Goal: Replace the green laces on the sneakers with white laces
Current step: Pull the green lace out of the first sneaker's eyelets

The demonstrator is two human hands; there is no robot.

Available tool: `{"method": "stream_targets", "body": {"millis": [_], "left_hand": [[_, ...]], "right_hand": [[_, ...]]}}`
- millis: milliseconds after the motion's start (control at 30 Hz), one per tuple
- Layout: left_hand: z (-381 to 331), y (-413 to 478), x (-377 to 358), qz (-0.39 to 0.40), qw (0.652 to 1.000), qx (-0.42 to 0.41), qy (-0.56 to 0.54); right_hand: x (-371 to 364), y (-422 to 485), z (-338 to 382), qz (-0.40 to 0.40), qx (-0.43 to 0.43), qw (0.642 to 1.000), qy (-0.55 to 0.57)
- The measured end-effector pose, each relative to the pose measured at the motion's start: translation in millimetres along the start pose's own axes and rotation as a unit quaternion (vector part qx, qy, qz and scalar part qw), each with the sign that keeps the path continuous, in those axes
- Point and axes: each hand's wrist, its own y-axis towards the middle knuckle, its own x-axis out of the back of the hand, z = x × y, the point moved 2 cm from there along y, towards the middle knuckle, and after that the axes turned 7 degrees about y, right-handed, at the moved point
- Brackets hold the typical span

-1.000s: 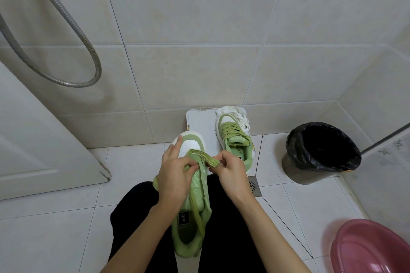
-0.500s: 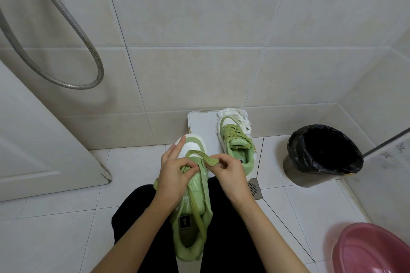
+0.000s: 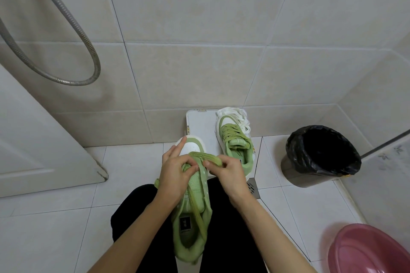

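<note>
Tiled floor bears black bin, pink basin; left hand grips sneaker, right hand pinches green lace.

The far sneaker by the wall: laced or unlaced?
Laced: green laces criss-cross the far sneaker, white laces bunched beside its toe.

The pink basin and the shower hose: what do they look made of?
Pink basin: probably plastic, smooth, slightly glossy, evenly coloured. Shower hose: looks like flexible metal, grey with fine ribbing and a dull sheen; it could be metal-look plastic.
</note>
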Motion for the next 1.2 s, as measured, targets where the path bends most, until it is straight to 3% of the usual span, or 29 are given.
{"method": "stream_targets", "body": {"millis": [67, 200, 367, 433, 500, 567, 633, 667, 733, 767, 800, 867, 967, 1067, 1200], "left_hand": [[0.1, -1.1, 2.3, -0.007, 1.000, -0.004, -0.001], [-0.7, -2.4, 3.2, -0.021, 1.000, -0.005, -0.001], [-0.7, -1.9, 5.1, -0.015, 0.999, -0.016, 0.023], [-3.1, -3.3, 6.1, -0.001, 0.999, -0.024, 0.031], [-7.4, -7.0, 9.2, 0.012, 0.998, -0.040, 0.042], [-11.8, -13.6, 17.4, 0.013, 0.997, -0.059, 0.049], [-11.4, -21.4, 30.7, 0.007, 0.998, -0.057, 0.030], [-9.6, -25.1, 38.1, 0.010, 0.999, -0.044, 0.008], [-5.7, -32.0, 49.8, 0.026, 0.998, -0.007, -0.050], [-3.8, -34.9, 53.3, 0.029, 0.997, 0.008, -0.073], [-2.0, -36.7, 55.3, 0.027, 0.995, 0.023, -0.090], [0.8, -37.6, 57.3, 0.018, 0.994, 0.044, -0.100], [5.4, -33.6, 55.5, 0.029, 0.996, 0.056, -0.059], [10.5, -28.0, 51.5, 0.044, 0.995, 0.084, -0.014], [12.2, -19.6, 52.3, 0.075, 0.993, 0.083, 0.025]], "right_hand": [[4.1, 1.6, 3.2, 0.043, -0.029, 0.998, 0.044], [3.7, 10.9, 6.1, 0.038, 0.014, 0.995, -0.094], [6.3, -0.7, 0.7, 0.022, -0.023, 0.996, 0.087], [4.4, -6.8, 4.1, 0.027, -0.021, 0.994, 0.108], [3.5, -11.3, 13.7, 0.028, 0.003, 0.998, 0.058], [13.0, -19.3, 29.5, 0.035, 0.058, 0.996, -0.065], [29.1, -32.6, 42.5, 0.105, 0.092, 0.978, -0.156], [36.8, -40.9, 45.8, 0.178, 0.084, 0.962, -0.188], [47.9, -61.1, 48.6, 0.346, 0.018, 0.904, -0.251], [52.2, -68.0, 49.5, 0.390, -0.012, 0.881, -0.269], [53.5, -71.2, 51.0, 0.402, -0.026, 0.879, -0.256], [46.5, -66.9, 54.9, 0.347, -0.014, 0.920, -0.183], [19.4, -44.7, 50.4, 0.177, 0.047, 0.970, -0.157], [-15.0, -31.6, 46.3, 0.090, 0.124, 0.963, -0.223], [-38.3, -28.8, 49.7, 0.101, 0.127, 0.946, -0.280]]}}
